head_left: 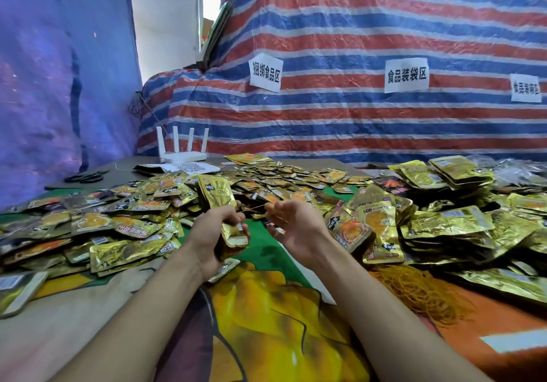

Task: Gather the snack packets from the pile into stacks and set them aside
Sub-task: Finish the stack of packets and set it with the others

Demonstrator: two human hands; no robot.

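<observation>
Observed: left hand [213, 229] grips an upright stack of gold foil snack packets [218, 196]. The right hand [293, 227] pinches a thin tan rubber band [254, 208] stretched from that stack. Finished stacks [444, 227] lie at the right, and a large loose pile [118, 215] covers the tabletop [266, 307]. Judged well short of complete.

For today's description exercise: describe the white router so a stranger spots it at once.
Find the red-and-blue striped tarpaulin behind the table. At its lower left, beyond the gold snack packets, sits the white router. Only it has four upright antennas.
</observation>
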